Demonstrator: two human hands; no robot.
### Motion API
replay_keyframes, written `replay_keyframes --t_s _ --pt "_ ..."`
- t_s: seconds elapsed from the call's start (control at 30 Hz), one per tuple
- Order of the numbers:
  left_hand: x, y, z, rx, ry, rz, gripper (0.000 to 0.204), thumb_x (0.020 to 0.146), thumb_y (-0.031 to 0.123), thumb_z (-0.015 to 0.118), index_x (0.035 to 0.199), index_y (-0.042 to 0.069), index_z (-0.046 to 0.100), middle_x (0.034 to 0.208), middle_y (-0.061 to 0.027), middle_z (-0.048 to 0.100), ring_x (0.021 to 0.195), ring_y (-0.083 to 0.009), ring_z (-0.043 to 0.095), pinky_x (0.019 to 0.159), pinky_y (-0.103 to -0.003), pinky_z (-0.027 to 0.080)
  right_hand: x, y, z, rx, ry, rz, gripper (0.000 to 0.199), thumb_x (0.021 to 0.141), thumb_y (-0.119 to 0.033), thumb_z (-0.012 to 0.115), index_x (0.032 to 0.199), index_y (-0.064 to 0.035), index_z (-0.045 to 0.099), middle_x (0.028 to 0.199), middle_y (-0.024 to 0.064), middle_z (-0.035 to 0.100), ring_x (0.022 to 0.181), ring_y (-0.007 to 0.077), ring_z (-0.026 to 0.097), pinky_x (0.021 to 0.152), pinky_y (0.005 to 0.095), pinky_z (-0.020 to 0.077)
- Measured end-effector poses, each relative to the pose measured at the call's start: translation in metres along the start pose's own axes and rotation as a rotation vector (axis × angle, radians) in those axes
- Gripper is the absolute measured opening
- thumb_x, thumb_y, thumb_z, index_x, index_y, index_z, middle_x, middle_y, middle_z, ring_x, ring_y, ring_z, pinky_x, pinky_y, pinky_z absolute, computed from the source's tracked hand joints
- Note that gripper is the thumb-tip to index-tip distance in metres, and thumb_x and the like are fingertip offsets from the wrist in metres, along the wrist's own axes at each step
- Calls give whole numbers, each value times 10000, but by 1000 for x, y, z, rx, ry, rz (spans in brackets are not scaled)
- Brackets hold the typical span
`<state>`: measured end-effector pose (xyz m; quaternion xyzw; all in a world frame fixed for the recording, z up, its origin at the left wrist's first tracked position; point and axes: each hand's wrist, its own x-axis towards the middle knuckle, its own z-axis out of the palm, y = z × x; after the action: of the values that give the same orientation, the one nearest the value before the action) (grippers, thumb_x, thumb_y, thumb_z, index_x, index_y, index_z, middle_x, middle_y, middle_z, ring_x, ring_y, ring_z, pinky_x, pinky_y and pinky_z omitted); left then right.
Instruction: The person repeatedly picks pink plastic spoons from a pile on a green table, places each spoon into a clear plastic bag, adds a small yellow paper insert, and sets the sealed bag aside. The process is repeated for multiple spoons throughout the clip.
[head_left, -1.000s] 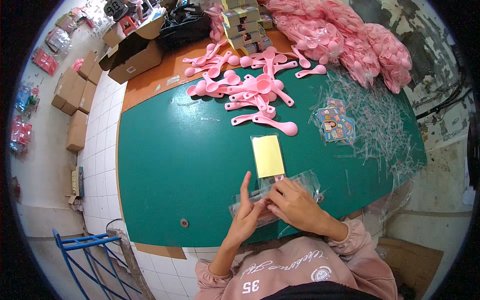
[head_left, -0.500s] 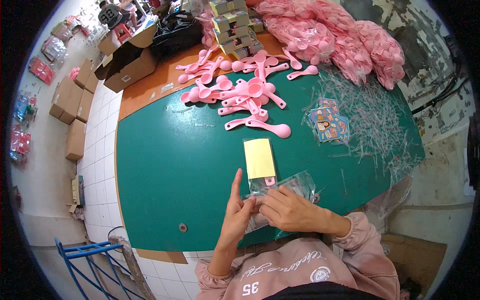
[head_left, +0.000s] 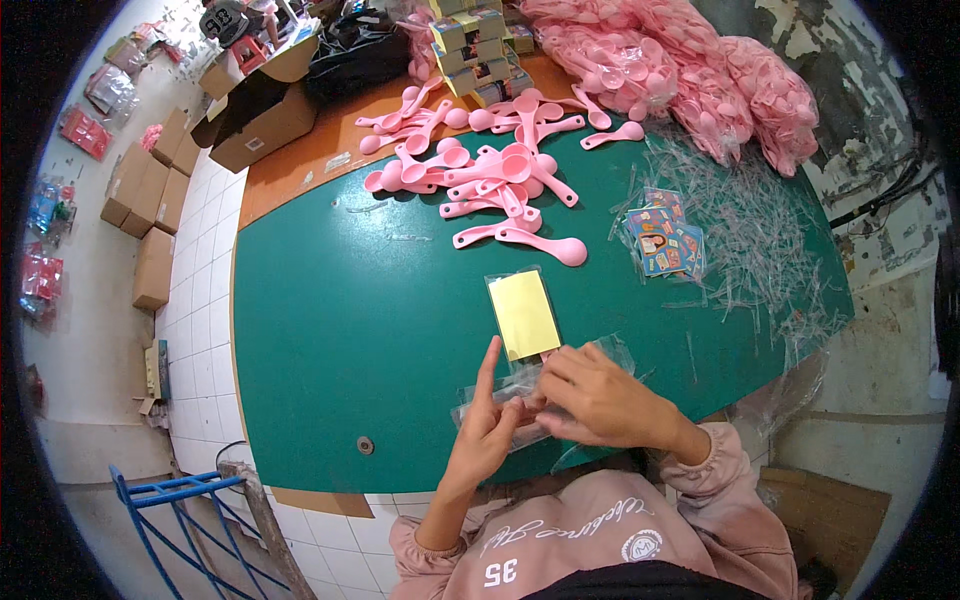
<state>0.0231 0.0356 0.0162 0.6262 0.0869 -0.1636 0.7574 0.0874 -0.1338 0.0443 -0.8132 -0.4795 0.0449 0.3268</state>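
Observation:
Before me on the green table lies a clear plastic bag (head_left: 491, 291) with a plain yellow card (head_left: 525, 315) inside. A bit of pink plastic (head_left: 546, 353) peeks out at its near end. There, the curled fingers of my right hand (head_left: 612, 402) pinch the bag's clear film. My left hand (head_left: 484, 432) stretches its index finger along the bag's near left corner; its thumb presses film close to my right fingertips, its lower fingers partly hidden. More clear bags (head_left: 622, 352) lie beneath both hands. Pink measuring spoons (head_left: 545, 245) are heaped beyond the card.
Small printed cards in clear film (head_left: 660, 245) lie to the right, beside scattered clear plastic strips (head_left: 745, 235). Bulging bags of pink spoons (head_left: 690, 85) and card stacks (head_left: 470, 50) stand at the back. An open carton (head_left: 262, 125) sits far left, a blue metal frame (head_left: 180, 488) near left.
The bagged yellow card has turned slightly, and the pink end below it is now mostly covered. Both hands have shifted a little right. My right fingers have moved over the bag's near end.

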Motion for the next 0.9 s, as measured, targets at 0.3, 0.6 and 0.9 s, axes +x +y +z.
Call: replay_keyframes --t_s 0.3,0.6,0.9 --pt "-5 0 3 361 -4 57 642 882 27 388 1424 98 51 766 -87 575 657 -127 518 653 -253 422 5 9 4 93 -139 98 203 765 -196 618 853 -40 524 864 96 506 868 255 497 737 365 390" --pt "3 -5 8 48 77 104 603 894 49 406 1420 96 115 765 -65 570 662 -92 505 612 -236 416 1 1 11 -70 -96 -37 210 698 -131 622 854 -32 521 860 104 500 855 278 494 791 376 382" --pt "6 -10 2 -126 39 84 559 895 7 422 1389 76 171 766 -38 607 623 -34 482 556 -172 363 -13 17 -36 507 -114 -49 145 763 -133 627 765 -47 510 767 71 485 705 220 476 671 335 399"
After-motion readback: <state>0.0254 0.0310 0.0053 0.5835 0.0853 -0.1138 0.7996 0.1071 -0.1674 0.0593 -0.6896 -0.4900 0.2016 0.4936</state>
